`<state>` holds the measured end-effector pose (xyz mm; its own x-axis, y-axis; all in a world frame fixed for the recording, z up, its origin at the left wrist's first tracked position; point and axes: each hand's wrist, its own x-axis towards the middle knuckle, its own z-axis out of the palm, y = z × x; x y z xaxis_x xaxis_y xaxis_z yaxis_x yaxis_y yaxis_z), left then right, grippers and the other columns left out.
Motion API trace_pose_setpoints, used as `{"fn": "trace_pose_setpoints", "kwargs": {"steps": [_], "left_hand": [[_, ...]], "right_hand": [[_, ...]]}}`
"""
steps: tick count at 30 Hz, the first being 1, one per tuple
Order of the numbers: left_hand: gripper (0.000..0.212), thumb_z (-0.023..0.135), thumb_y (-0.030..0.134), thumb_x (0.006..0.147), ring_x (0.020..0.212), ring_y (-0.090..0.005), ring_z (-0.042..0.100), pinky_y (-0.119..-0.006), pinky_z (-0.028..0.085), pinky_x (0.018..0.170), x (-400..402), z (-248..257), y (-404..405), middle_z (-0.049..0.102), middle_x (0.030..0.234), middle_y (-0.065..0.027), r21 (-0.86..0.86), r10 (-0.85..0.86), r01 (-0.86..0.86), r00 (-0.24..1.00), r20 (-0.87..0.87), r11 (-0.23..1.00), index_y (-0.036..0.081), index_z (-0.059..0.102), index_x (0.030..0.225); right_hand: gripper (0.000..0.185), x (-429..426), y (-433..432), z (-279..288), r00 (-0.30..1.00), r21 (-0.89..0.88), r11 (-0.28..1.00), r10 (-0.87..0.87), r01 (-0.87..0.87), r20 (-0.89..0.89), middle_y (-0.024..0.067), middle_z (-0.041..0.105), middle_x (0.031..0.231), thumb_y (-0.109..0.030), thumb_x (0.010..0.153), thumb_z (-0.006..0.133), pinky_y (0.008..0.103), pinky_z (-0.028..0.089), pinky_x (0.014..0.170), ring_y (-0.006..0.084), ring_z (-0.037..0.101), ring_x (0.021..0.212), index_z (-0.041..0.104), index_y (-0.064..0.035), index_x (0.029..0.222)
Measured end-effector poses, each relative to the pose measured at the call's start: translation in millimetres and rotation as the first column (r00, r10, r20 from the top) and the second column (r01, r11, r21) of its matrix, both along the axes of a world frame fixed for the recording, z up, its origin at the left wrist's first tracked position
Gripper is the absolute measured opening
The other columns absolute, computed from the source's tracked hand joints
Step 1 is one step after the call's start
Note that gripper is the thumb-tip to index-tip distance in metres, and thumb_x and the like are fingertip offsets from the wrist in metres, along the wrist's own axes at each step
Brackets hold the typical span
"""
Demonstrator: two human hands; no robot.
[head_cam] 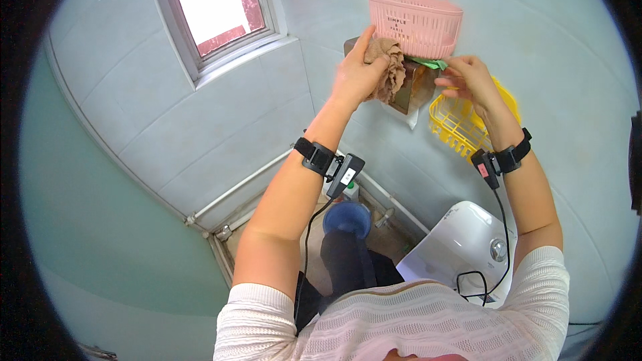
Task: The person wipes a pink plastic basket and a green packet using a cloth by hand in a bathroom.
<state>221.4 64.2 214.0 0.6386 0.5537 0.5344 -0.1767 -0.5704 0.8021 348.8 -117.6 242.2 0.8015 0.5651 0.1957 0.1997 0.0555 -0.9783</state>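
Observation:
My left hand (360,72) holds a crumpled brown cloth (386,72) against the front of a metal wall box (409,90). Its index finger points up beside a pink plastic basket (416,25) with a handle, which sits above the box. Between the thumb and finger of my right hand (466,77) is the end of a thin green piece (426,63), perhaps plastic wrapping. The rest of the green piece lies between the basket's bottom and the box top. White paper or tissue (404,115) hangs under the box.
A yellow plastic basket (459,123) is on the wall below my right hand. Lower down are a white appliance (461,245) with a round knob, a blue bucket (347,218) and white pipes (246,185). To the left is a window (220,10).

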Motion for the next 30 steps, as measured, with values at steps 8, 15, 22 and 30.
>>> {"fn": "trace_pose_setpoints", "kwargs": {"steps": [8,15,22,30], "left_hand": [[0.067,0.061,0.024,0.079,0.114,-0.0294,0.055,-0.036,0.043,0.095,-7.7,2.7,-11.9,0.057,0.124,-0.019,-0.2,-0.121,0.11,0.992,-0.042,0.974,0.022,0.038,0.142],[0.066,0.062,0.022,0.08,0.106,-0.0241,0.058,-0.035,0.045,0.091,-6.6,-1.2,-1.0,0.059,0.12,-0.016,0.001,-0.092,0.092,0.996,0.006,0.996,0.023,0.039,0.142],[0.065,0.063,0.021,0.08,0.11,-0.0236,0.057,-0.034,0.043,0.094,-9.1,-5.3,-19.2,0.059,0.122,-0.0139,0.002,-0.172,0.172,0.985,0.021,0.985,0.021,0.04,0.141],[0.065,0.063,0.02,0.08,0.098,-0.0214,0.06,-0.033,0.048,0.084,-9.9,-3.4,-26.0,0.062,0.114,-0.0134,-0.002,-0.182,0.182,0.983,0.008,0.983,0.024,0.041,0.141]], "right_hand": [[0.018,59.4,16.5,-26.5,0.791,0.346,0.921,0.345,-0.181,-0.505,0.0142,0.06,0.09,-0.013,0.087,0.057,0.0416,0.056,0.072,0.0282,0.066,0.086,0.049,-0.0015,0.097],[0.029,37.1,17.4,-23.1,0.766,0.477,0.871,0.387,-0.12,-0.513,0.0164,0.058,0.106,-0.015,0.084,0.057,0.0474,0.053,0.084,0.0332,0.061,0.099,0.049,-0.0001,0.108],[0.062,10.8,-15.8,-23.0,0.749,0.662,0.732,0.526,-0.158,-0.403,0.0194,0.044,0.128,-0.027,0.085,0.06,0.0567,0.046,0.093,0.0417,0.044,0.121,0.031,0.0003,0.133],[0.054,33.9,-1.9,-24.6,0.779,0.517,0.838,0.438,-0.174,-0.448,0.0128,0.05,0.121,-0.024,0.083,0.066,0.0506,0.051,0.083,0.0352,0.05,0.112,0.039,-0.009,0.127]]}}
